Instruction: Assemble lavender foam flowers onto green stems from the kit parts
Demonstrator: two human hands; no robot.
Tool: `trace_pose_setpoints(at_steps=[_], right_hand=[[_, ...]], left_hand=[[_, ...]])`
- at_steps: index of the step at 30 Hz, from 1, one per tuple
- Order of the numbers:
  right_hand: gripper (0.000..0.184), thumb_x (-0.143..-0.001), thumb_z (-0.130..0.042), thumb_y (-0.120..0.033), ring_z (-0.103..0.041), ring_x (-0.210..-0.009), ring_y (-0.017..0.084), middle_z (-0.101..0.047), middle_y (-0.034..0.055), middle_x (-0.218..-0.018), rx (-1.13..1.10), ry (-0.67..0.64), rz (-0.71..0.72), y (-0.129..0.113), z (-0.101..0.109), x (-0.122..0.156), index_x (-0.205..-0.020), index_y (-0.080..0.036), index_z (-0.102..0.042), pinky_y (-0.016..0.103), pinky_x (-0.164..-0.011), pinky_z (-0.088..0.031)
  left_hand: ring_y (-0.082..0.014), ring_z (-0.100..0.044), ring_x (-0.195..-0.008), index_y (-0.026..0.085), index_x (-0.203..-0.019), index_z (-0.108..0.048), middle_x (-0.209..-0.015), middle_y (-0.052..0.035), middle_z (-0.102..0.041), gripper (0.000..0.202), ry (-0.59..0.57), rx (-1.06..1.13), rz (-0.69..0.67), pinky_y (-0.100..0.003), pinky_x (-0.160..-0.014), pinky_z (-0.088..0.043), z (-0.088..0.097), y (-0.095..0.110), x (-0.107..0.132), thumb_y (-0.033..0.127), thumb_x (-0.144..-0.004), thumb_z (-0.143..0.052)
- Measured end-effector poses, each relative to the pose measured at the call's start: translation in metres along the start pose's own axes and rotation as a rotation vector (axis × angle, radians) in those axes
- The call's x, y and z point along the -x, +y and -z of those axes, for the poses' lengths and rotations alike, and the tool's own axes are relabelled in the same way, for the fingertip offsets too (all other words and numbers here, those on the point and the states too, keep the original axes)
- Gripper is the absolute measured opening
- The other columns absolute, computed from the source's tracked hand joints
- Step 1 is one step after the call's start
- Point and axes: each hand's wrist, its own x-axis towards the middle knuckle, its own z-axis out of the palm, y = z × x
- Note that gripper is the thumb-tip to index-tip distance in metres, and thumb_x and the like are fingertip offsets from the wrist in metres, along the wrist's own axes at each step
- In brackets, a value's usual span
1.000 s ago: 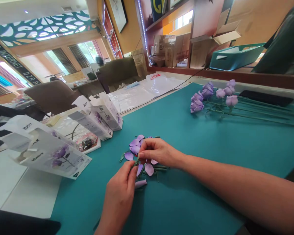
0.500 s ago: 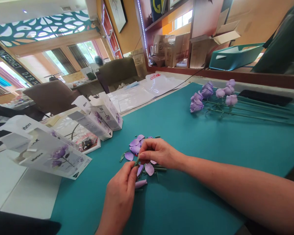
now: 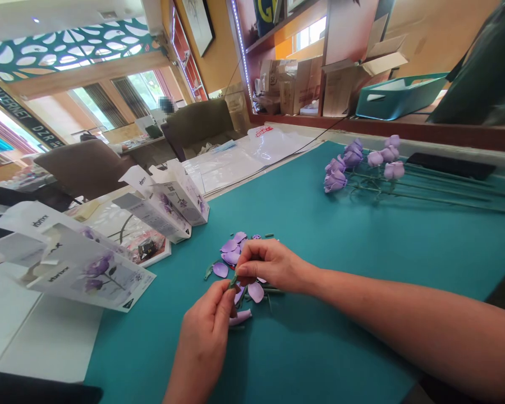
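The counter (image 3: 46, 336) is white at its left edge, and a teal felt mat (image 3: 362, 252) covers most of the rest. Clear plastic bags (image 3: 252, 151) lie at the far end. A printed flower box (image 3: 79, 269) lies flat at the left, and two more boxes (image 3: 168, 199) lean together behind it. A bunch of purple artificial roses (image 3: 362, 160) lies on the mat to the far right, long green stems trailing off to the right.

Near the front edge of the mat, the left hand (image 3: 206, 331) comes up from below and the right hand (image 3: 269, 264) reaches in from the right. The two nearly touch at the fingertips. Loose purple petals (image 3: 231, 252) lie scattered on the mat under and just beyond the hands. Between the hands, just above the petals, is a short green stem piece (image 3: 234, 281). The left grip is pinched, thumb and forefinger, on its lower end. The right grip is closed on its upper end.
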Motion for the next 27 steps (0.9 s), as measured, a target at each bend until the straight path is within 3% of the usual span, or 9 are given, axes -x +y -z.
trace_pose_setpoints(at_steps=[12,16,27], right_hand=[[0.012,-0.075,-0.063,-0.015,-0.056,-0.057,0.009,-0.059,-0.0043,-0.06,0.028,0.008,-0.018,-0.0065,-0.0036,0.0037,-0.066,-0.017,-0.054,0.022,-0.056,-0.046],[0.012,-0.076,-0.062,-0.014,-0.059,-0.059,0.009,-0.061,-0.0038,-0.061,0.071,-0.018,-0.001,-0.0064,-0.0043,0.0051,-0.067,-0.017,-0.054,0.021,-0.056,-0.047],[0.011,-0.076,-0.062,-0.014,-0.063,-0.062,0.01,-0.063,-0.0036,-0.061,0.043,-0.029,-0.035,-0.0018,-0.0046,0.005,-0.068,-0.016,-0.055,0.023,-0.06,-0.049]], left_hand=[[-0.0152,-0.057,-0.059,0.023,-0.072,-0.057,-0.061,0.0035,-0.058,0.035,-0.091,0.173,0.108,-0.025,-0.056,-0.046,0.002,-0.0046,0.0021,0.051,-0.086,-0.043],[-0.0141,-0.057,-0.06,0.022,-0.061,-0.05,-0.064,0.0026,-0.06,0.039,-0.09,0.175,0.094,-0.024,-0.056,-0.046,0.0008,-0.0035,0.0021,0.05,-0.086,-0.044],[-0.0139,-0.053,-0.057,0.022,-0.058,-0.049,-0.062,0.0022,-0.058,0.038,-0.057,0.12,0.061,-0.023,-0.047,-0.04,0.0009,-0.0039,0.0022,0.048,-0.085,-0.043]])
